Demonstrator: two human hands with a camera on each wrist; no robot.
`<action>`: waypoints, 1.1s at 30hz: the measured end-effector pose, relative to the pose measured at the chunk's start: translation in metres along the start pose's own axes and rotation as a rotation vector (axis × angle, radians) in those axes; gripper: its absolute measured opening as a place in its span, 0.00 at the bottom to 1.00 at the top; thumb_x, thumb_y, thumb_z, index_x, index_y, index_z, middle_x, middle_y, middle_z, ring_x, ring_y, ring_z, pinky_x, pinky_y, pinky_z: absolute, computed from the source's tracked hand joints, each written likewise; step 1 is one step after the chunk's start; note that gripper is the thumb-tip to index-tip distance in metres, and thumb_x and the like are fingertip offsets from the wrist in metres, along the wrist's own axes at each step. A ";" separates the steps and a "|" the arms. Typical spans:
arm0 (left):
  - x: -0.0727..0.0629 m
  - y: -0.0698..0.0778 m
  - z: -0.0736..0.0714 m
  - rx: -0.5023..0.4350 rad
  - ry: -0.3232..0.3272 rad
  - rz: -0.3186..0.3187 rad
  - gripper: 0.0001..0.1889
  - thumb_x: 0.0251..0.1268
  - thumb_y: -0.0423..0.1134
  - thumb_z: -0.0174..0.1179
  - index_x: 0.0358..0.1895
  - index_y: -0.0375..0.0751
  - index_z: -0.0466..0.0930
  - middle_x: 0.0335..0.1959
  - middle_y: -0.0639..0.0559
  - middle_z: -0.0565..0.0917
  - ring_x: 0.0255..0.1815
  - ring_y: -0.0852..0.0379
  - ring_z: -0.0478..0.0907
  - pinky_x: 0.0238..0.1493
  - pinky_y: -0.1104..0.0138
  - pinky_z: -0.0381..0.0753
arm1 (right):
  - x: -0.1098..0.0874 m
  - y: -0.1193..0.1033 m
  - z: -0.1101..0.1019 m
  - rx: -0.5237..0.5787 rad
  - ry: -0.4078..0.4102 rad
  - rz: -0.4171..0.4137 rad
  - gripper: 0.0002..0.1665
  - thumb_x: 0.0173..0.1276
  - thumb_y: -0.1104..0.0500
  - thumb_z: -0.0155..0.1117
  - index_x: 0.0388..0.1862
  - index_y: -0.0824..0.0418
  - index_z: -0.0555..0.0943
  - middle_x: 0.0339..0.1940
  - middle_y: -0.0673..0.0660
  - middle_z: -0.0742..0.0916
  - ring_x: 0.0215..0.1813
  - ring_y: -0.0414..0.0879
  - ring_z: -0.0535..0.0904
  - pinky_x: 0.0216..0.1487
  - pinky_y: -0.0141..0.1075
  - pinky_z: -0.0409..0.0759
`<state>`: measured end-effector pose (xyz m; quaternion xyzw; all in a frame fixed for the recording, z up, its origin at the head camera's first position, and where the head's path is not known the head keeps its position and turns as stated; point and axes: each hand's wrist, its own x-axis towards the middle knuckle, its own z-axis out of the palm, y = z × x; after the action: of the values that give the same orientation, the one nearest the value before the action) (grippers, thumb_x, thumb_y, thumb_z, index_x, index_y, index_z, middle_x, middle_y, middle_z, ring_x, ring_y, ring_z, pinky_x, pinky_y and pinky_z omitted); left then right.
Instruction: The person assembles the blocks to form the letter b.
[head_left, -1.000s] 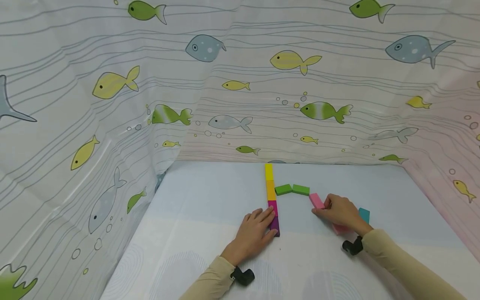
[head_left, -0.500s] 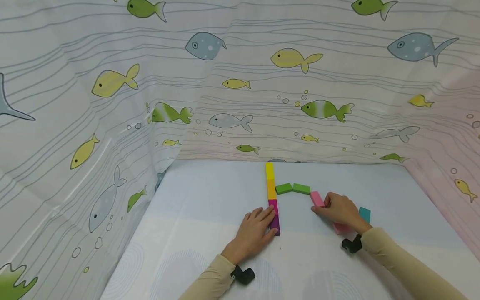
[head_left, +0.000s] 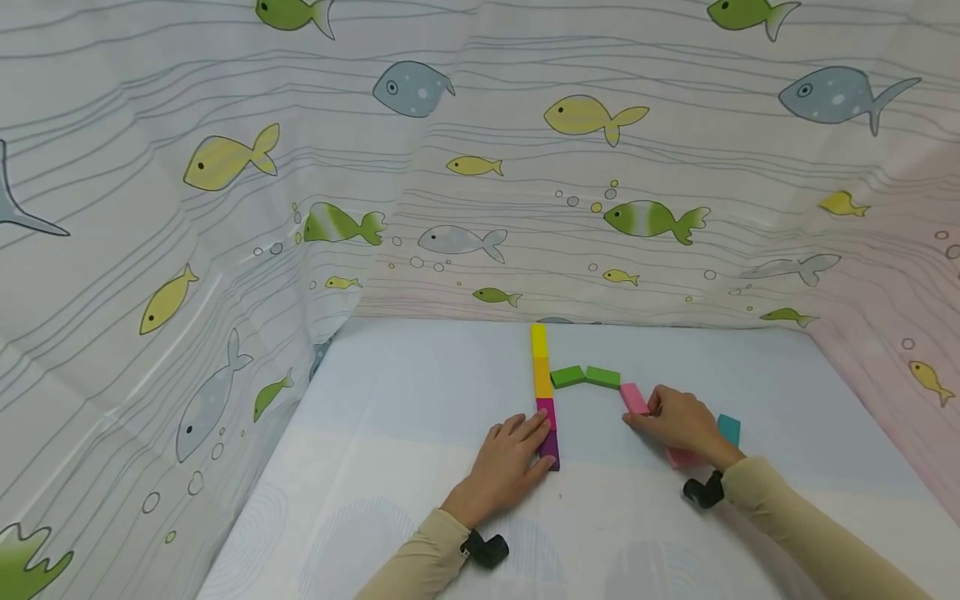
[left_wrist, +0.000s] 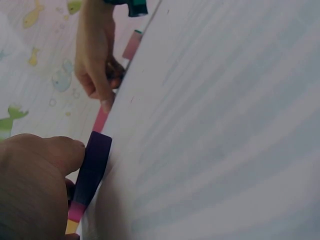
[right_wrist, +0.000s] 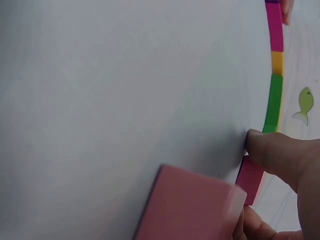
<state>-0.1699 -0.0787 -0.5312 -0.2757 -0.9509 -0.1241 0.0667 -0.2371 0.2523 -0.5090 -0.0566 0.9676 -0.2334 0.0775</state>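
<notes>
In the head view, my left hand (head_left: 504, 468) rests with fairly straight fingers along the magenta block (head_left: 543, 406) and the purple block (head_left: 551, 452). Its thumb touches the purple one's near end. Beyond them, the orange block (head_left: 542, 378) and yellow block (head_left: 539, 341) continue the straight column. Two green blocks, the left one (head_left: 567, 377) and the right one (head_left: 603, 377), form a shallow arch from that column. My right hand (head_left: 681, 423) pinches a pink block (head_left: 633, 398), whose far end is close to the right green block; its near end is partly hidden by my fingers.
Under my right wrist lies another pink block (head_left: 681, 457), partly covered, which looms large in the right wrist view. A teal block (head_left: 729, 429) sits beside that wrist. The pale tabletop (head_left: 405, 375) ends at a fish-print curtain (head_left: 450, 200) behind and on both sides.
The pink block in my right hand has shifted very slightly, its far end now closer to the right green block. My left hand stays in place.
</notes>
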 end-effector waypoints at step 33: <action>0.000 0.000 -0.001 0.009 0.012 0.013 0.29 0.81 0.54 0.57 0.77 0.46 0.75 0.78 0.52 0.75 0.75 0.44 0.73 0.70 0.50 0.75 | -0.002 0.002 0.001 0.002 -0.002 -0.006 0.33 0.66 0.34 0.74 0.42 0.63 0.77 0.32 0.56 0.84 0.32 0.48 0.76 0.31 0.37 0.72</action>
<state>-0.1698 -0.0786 -0.5297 -0.2807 -0.9492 -0.1211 0.0747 -0.2355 0.2542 -0.5102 -0.0594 0.9672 -0.2346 0.0777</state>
